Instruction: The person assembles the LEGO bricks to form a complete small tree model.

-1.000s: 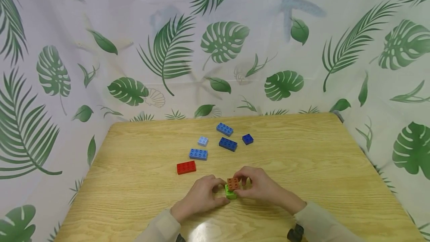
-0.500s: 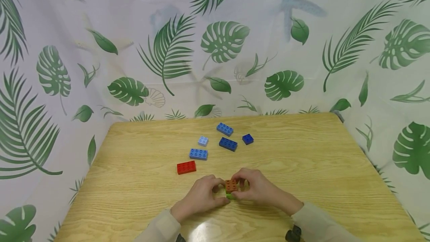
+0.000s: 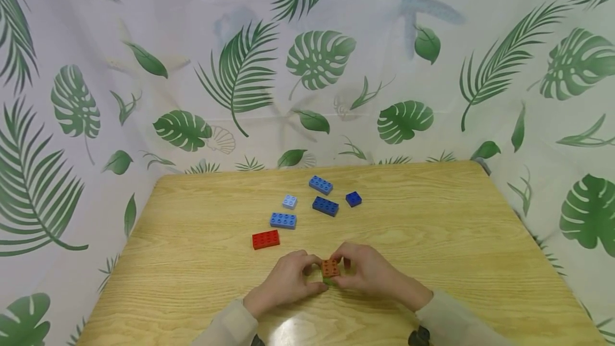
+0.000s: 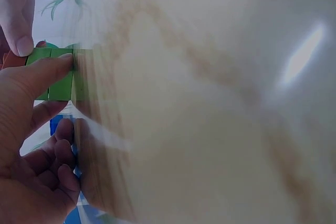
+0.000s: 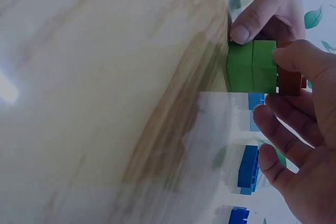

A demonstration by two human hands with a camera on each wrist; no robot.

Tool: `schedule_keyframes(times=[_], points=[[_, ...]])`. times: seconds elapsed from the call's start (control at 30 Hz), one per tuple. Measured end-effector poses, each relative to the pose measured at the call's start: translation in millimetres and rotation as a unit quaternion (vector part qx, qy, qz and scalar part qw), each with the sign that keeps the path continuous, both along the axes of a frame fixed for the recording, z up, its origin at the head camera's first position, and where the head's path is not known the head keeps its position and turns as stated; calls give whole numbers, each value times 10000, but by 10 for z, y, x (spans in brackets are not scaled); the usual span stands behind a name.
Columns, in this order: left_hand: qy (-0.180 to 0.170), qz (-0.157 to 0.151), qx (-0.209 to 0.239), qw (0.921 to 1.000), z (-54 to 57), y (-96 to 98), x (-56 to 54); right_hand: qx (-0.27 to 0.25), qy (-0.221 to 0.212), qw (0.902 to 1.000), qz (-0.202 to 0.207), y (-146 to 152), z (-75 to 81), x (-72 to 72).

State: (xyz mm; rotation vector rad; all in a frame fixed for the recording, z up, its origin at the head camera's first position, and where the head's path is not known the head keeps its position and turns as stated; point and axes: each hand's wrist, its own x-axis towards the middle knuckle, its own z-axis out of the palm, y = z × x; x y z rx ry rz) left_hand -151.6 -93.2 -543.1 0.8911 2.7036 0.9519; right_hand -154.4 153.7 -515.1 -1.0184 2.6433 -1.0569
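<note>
A square orange toy brick (image 3: 330, 267) with studs on top sits over a stack of two green toy bricks (image 5: 241, 69) standing on the table. My right hand (image 3: 367, 271) pinches the orange brick between thumb and fingers from the right. From the left, my left hand (image 3: 288, 276) grips the green stack low down, its thumb on the lower brick in the left wrist view. In the head view the orange brick hides most of the green. A narrow line shows between orange and green in the right wrist view; whether they are fully joined I cannot tell.
A red brick (image 3: 266, 239) lies ahead of the left hand on the wooden table (image 3: 192, 260). Farther back are several blue bricks: a long one (image 3: 283, 220), a small light one (image 3: 290, 202), a dark long one (image 3: 325, 206), and a small dark one (image 3: 353, 199). Leaf-patterned cloth (image 3: 269, 138) hangs behind.
The right hand has shifted slightly left and down with the orange brick, bringing it from askew to squarely over the green stack. The left hand has stayed in place.
</note>
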Motion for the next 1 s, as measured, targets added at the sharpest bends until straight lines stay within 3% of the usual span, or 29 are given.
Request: schedule_keyframes(times=[0.4, 0.8, 1.0], points=[[54, -4, 36, 10000, 40, -28, -19, 595, 90, 9980, 175, -35, 161, -99], [24, 53, 66, 10000, 4, -5, 13, 792, 101, 9968, 50, -22, 94, -65], [24, 39, 73, 10000, -5, 9, 16, 495, -31, 9988, 11, -18, 0, -22]])
